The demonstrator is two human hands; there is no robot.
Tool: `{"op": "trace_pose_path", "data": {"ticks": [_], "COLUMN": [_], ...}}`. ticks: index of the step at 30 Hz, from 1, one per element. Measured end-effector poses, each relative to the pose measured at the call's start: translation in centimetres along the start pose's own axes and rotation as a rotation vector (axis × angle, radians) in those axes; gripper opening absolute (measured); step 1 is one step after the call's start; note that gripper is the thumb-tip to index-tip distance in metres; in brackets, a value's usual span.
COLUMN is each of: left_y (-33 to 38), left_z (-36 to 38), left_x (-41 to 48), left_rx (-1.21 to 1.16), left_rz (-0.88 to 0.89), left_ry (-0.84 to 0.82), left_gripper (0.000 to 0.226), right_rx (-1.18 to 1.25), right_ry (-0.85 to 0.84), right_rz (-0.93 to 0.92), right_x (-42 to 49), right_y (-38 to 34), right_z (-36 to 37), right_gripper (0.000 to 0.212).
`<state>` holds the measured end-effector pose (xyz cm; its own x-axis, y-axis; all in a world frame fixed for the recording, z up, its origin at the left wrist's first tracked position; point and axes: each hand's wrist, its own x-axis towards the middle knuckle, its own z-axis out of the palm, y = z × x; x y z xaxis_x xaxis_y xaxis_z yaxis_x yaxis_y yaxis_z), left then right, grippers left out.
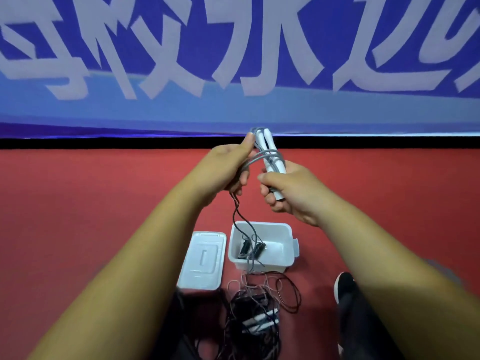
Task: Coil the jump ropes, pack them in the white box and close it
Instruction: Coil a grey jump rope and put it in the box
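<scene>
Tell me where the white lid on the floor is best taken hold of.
Probably at its long edges, from above: the lid lies flat on the red floor beside the white box, so only its rim gives fingers a lip. The raised bar at its centre looks too shallow to pinch.
</scene>
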<state>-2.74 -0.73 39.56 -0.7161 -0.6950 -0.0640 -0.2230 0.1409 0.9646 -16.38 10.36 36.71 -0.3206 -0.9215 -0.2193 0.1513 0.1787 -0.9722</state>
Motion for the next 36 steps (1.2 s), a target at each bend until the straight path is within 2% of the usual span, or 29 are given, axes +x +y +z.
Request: {"op": "trace_pose_path", "data": {"ticks": [3, 6, 10, 18, 21, 26, 31, 36], "left_y": [-2.4, -4.5, -6.2, -7.5, -7.9, -8.2, -8.6, -9.0], "left_z": [0.7, 0.8, 0.1, -1.1, -1.1, -0.7, -0.6, -0.3], "left_x": [1.3, 2.9, 4.8, 6.6, 6.7, 6.5, 6.1, 5.9], "left_rx": [-0.067, -0.3, -0.439, -0.443, -0.448, -0.306, -0.321, -0.33], "left_rz": [-0.056, -0.174, -0.283, -0.368, -0.374, -0.327, -0.331, -0.308], "left_ry": [0.012, 0.009, -0.021, -0.059, -0.053, -0.049, 0.015, 0.03], "left_gripper": [0.065, 0.079, 0.087, 0.083, 0.075, 0.057, 0.045, 0.039], "right_rx": [-0.021, 0.032, 0.048, 0.007, 0.004, -0.041, -0.064, 0.069], "right_ry": [-0.028, -0.05, -0.059, -0.085, -0.084, -0.146, -0.222, -0.262], "right_rz": [0.029, 0.087, 0.158, 0.225, 0.241, 0.261, 0.309, 0.375], "right_x": [1.7, 3.4, 5.5, 7.6, 7.6, 7.1, 6.4, 6.2], "right_y": [2.4, 3.8, 4.4, 4.9, 5.2, 5.5, 5.7, 5.8], "right_z": [-0.3, -0.7, -1.2, -1.3, -1.3, -1.4, -1.7, -2.1], "right_gripper": [0.012, 0.009, 0.007, 0.005, 0.006, 0.008, 0.012, 0.018]}}
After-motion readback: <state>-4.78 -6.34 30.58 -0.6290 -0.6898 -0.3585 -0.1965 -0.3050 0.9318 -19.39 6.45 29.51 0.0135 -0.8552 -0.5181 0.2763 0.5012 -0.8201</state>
